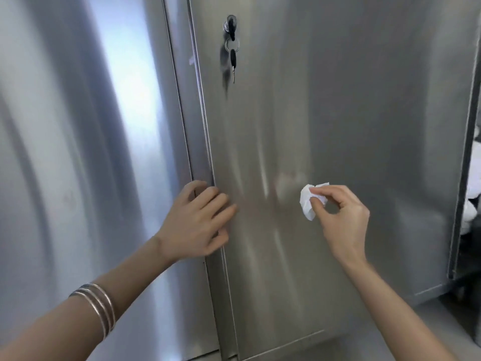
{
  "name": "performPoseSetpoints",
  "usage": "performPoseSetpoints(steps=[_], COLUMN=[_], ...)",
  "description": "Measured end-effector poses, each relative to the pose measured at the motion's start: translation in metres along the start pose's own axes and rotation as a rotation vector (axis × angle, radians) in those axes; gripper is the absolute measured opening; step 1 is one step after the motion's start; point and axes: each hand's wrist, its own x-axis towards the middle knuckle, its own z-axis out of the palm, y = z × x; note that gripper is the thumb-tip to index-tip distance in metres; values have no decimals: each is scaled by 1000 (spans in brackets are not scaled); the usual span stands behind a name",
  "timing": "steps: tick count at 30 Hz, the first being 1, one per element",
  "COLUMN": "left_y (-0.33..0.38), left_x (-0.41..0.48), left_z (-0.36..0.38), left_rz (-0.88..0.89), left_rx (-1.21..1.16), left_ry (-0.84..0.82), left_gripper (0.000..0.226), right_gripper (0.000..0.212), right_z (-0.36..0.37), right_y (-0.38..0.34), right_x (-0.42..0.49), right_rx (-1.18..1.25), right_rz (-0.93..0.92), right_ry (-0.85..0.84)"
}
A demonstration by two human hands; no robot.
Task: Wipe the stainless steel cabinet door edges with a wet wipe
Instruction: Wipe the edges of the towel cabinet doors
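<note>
At the cabinet front, head view, the single view available: I record a closed stainless steel cabinet door [338, 100] with a lock [231, 23] near its top left and keys [233, 61] hanging from it.

The left grip [195, 220] lies across the door's left edge [205, 126], low on the door. Its fingers are lightly bent and spread onto the door face, and it has hold of nothing. I cannot tell whether any fingertip hooks into the seam beside the neighbouring panel [65, 152]. Bangles [96, 306] sit on that forearm.

The right grip [343, 217] is closed in a pinch, thumb against forefinger, on a crumpled white wet wipe [308, 201]; its other fingers are curled behind. The wipe is in front of the door face, roughly level with the left grip and well apart from either vertical edge. I cannot tell whether it touches the steel.

Judgement: the step in hand is the approach to an edge, with no wiping contact on an edge at this moment. The next move calls for bringing the wipe across to the left edge, pressing it into the seam line and drawing it along. The left grip occupies part of that run and would need to shift. The hanging keys would obstruct an upward pass.
</note>
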Motion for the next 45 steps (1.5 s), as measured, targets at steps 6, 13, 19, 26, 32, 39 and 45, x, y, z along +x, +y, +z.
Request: performPoseSetpoints(steps=[6,13,19,26,32,39,45], left_y=[37,38,4,-5,1,46,28], left_x=[109,142,129,104,81,212,286], left_z=[15,53,66,49,24,35,61], left_rz=[-85,-110,51,-1,-153,-154,-184], left_rx=[109,203,208,166,196,130,176], left_ry=[-82,-260,-177,-176,-173,-145,-207], left_gripper=[54,77,65,58,53,63,69], right_gripper=[26,26,25,21,20,18,20], right_z=[-21,-69,-75,-65,-62,-87,-106], right_y=[-21,2,14,7,0,14,12], right_x=[36,71,100,108,108,132,181], right_rx=[-45,-120,-149,-118,-121,-194,-256], right_rz=[-127,-91,-144,-217,-279,-297,-293], right_ry=[87,101,40,-34,-81,17,75])
